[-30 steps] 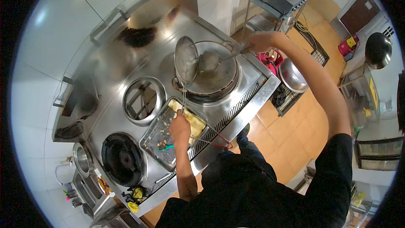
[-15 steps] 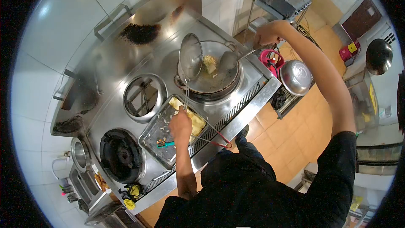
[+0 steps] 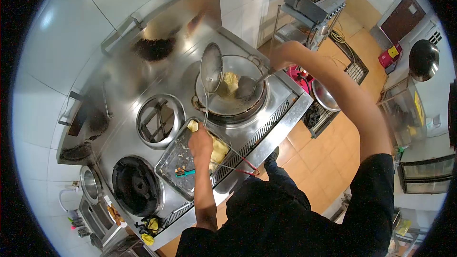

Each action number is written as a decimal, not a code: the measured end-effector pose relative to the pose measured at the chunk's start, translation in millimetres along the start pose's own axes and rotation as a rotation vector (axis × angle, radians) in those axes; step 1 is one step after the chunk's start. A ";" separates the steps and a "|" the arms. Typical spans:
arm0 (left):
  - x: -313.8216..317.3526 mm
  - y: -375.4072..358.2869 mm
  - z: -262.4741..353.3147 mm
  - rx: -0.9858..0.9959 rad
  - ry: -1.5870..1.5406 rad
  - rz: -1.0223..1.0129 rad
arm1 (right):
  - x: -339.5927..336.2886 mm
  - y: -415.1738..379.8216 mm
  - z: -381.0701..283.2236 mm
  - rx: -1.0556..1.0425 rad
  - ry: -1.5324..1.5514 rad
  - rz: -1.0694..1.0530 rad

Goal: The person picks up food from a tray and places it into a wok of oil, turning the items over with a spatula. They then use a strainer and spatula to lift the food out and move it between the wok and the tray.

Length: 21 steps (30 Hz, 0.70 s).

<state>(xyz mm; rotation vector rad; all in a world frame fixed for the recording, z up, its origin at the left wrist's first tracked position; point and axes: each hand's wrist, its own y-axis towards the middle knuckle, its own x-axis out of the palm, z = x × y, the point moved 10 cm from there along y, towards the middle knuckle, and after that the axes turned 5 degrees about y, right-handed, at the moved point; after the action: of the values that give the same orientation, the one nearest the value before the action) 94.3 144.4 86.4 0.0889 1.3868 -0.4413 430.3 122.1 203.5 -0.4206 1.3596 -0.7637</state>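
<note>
My left hand (image 3: 201,145) is closed round the handle of a round mesh strainer (image 3: 211,67), whose bowl is tilted up over the wok's left side. The wide wok (image 3: 228,105) sits on a burner with a yellowish lump of food (image 3: 231,81) inside. With my right hand (image 3: 284,55) I grip the handle of a metal spatula (image 3: 246,87); its blade is in the wok, just right of the food. Below my left hand lies a metal tray (image 3: 167,170) with yellow food pieces (image 3: 218,152), a teal-handled tool (image 3: 184,172) and red-handled tongs (image 3: 248,171) across its edge.
Left of the wok are an open burner ring (image 3: 161,121) and a black burner (image 3: 137,185). A steel backsplash (image 3: 164,28) rises behind. A metal bowl (image 3: 325,96) and pink item (image 3: 299,77) sit beyond the stove's right edge. A grill (image 3: 314,1) stands farther back.
The spatula blade has moved down and left in the wok, towards the food. My right hand has shifted slightly left. The strainer's bowl is a little lower and farther left.
</note>
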 end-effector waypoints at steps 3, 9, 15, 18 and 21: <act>4.0 8.1 1.4 0.048 -0.018 -0.017 | 18.5 5.7 -4.0 -0.008 0.115 -0.021; 3.7 11.6 -0.5 0.055 0.009 0.011 | 47.8 -3.9 -12.8 -0.151 0.280 0.136; 0.1 1.1 3.5 0.077 0.062 -0.024 | 81.9 -0.5 -14.0 -0.226 0.283 0.190; 0.6 -1.6 0.7 0.073 0.046 -0.016 | 90.2 3.2 -7.6 -0.195 0.318 0.292; -3.9 -5.0 -0.8 0.065 0.041 -0.014 | 96.1 4.4 -7.8 -0.227 0.341 0.298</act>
<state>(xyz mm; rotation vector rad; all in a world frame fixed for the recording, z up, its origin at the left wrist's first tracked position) 91.3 141.0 90.9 0.1422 1.4141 -0.4987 426.5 58.9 130.5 -0.2608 1.7914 -0.4467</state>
